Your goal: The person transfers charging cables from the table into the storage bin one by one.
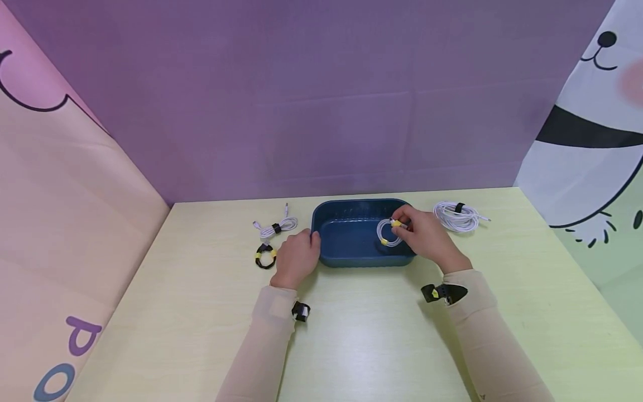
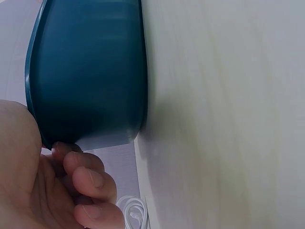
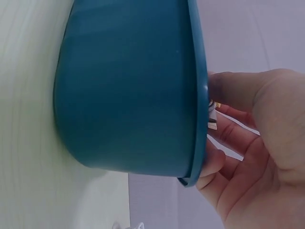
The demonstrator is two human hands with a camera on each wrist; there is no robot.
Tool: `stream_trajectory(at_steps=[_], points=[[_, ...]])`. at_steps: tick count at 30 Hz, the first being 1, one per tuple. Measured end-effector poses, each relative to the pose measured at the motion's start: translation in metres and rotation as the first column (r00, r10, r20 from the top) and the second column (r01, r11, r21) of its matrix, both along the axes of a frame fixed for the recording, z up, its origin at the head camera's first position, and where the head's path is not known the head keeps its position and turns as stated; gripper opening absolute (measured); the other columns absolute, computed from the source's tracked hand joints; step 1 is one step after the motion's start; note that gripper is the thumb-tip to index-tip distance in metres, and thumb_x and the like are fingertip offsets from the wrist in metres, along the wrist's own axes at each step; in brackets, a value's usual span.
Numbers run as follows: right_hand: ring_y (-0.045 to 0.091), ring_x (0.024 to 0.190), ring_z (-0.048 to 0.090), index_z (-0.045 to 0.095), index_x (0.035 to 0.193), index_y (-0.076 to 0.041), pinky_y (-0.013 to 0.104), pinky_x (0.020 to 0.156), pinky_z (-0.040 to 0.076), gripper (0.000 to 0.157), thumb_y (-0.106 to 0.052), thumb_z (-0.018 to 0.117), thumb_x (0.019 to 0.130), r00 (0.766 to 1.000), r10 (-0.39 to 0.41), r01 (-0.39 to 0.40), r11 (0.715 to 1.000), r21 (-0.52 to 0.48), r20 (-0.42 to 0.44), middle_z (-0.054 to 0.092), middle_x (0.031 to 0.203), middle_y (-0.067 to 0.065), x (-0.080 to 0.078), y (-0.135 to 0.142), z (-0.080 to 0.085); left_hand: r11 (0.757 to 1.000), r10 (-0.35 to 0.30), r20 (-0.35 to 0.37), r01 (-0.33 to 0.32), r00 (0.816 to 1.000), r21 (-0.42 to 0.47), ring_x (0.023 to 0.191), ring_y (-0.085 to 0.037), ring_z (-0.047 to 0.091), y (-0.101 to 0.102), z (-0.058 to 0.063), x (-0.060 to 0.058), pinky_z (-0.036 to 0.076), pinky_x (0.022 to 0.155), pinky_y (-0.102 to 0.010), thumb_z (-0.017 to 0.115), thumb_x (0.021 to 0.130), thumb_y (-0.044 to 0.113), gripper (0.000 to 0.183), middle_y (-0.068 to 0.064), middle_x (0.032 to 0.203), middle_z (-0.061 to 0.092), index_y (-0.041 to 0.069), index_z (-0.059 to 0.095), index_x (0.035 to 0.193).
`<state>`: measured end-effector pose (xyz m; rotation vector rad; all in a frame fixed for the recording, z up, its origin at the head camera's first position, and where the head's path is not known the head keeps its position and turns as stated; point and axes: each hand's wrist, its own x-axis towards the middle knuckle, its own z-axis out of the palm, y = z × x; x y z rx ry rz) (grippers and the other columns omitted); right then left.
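A dark blue plastic box (image 1: pixel 346 240) stands near the back of the table. My left hand (image 1: pixel 297 258) grips its left end, thumb at the rim and fingers curled below it in the left wrist view. Over the right part of the box, my right hand (image 1: pixel 428 234) pinches a small coiled white cable (image 1: pixel 379 230) with yellow ties. The coil hangs within the box's outline. In the right wrist view, the box wall (image 3: pixel 128 95) hides most of that cable; only a bit of its end shows between the fingers.
Left of the box lie a white cable (image 1: pixel 288 224) bundled with a black tie and a black coiled cable (image 1: pixel 258 258) with yellow ties. A larger white cable coil (image 1: pixel 454 221) lies to the right, behind my right hand. A purple backdrop (image 1: pixel 331 111) rises at the table's far edge.
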<state>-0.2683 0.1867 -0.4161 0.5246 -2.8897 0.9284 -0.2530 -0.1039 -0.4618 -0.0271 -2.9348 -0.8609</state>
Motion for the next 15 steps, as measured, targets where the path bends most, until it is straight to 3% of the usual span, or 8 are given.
stream_trajectory(at_steps=[15], points=[[0.021,0.078,0.056,0.065,0.118,-0.008,0.033,0.072,0.046,0.023,-0.016,0.07,0.097,1.0,0.001,-0.002,0.998,0.06,0.011,0.07,0.097,0.008,0.0004,-0.0085,-0.0037,1.0,-0.003,0.003,0.003,1.0,-0.006,0.056,-0.023,0.053,-0.0001,0.0014,0.0007,0.033,0.048,-0.031,0.043,0.108,0.031,0.04,-0.004,0.064,0.049,0.01,0.057,0.077]])
